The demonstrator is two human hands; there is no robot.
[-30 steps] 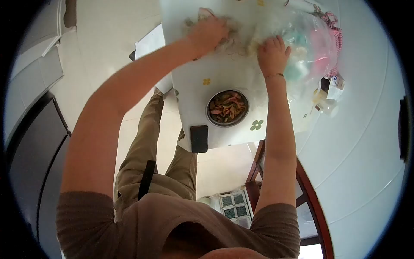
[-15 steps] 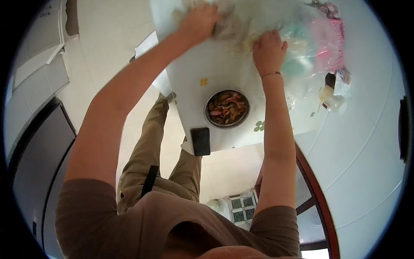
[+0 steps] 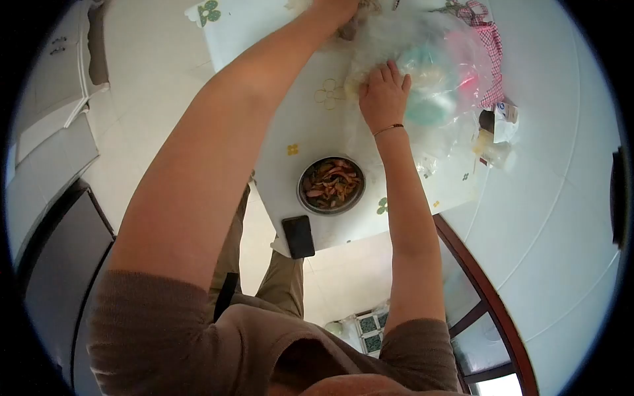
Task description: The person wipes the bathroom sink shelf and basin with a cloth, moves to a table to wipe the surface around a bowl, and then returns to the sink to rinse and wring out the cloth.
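Observation:
My left hand (image 3: pixel 335 9) is stretched to the far side of the table and partly cut off by the top of the view. Its fingers are hidden, and a brownish item (image 3: pixel 348 29) shows just below it. My right hand (image 3: pixel 384 96) lies palm down with fingers spread on a clear plastic bag (image 3: pixel 370 49), inside or under which green and pink shapes show. Nearer my body, between the two forearms, stands a round metal bowl (image 3: pixel 302 201) holding peelings or cut pieces in reddish and brown tones (image 3: pixel 332 183).
A black phone (image 3: pixel 298 237) lies at the table's near left corner. At the right are a red checked cloth (image 3: pixel 492 59), a small white box (image 3: pixel 506 121) and a pale container (image 3: pixel 496 156). The patterned tablecloth (image 3: pixel 281 188) covers the table. A dark red wooden frame (image 3: pixel 485 303) stands at lower right.
The left hand has moved farther away and to the right, partly out of view. My right hand has shifted slightly left and nearer on the plastic bag. The whole view has shifted a little.

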